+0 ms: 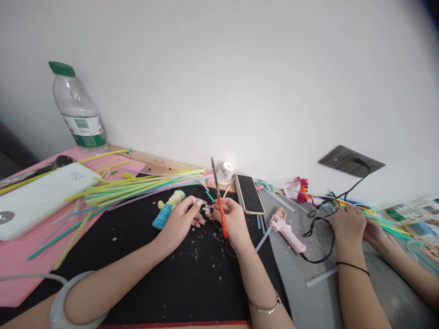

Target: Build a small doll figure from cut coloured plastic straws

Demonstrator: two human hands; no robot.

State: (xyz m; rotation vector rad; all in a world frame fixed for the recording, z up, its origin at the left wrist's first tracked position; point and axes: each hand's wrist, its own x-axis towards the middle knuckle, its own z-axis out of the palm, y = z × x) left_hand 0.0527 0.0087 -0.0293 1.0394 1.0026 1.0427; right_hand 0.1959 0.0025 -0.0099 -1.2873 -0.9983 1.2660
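Note:
My left hand (183, 214) is closed, thumb and forefinger pinching a short piece of light purple pipe cleaner (194, 200). Just beside it, my right hand (236, 223) is closed around orange-handled scissors (222, 212), seen edge-on with the dark blades pointing up and away. At the right fingertips is a small lilac piece (207, 210) with a black bit; which fingers carry it is hard to make out. A blue and pale yellow fuzzy pipe cleaner figure (164, 214) lies against the left hand's outer side. All this is over a black mat (192, 283).
Pipe cleaners (137, 189) spread across the left, near a white power bank (48, 201) and a bottle (80, 112). Behind the hands stand a paper cup (226, 172) and phone (250, 194). Rightward lie a pink glue gun (286, 230), its cable, and another person's hands (350, 224).

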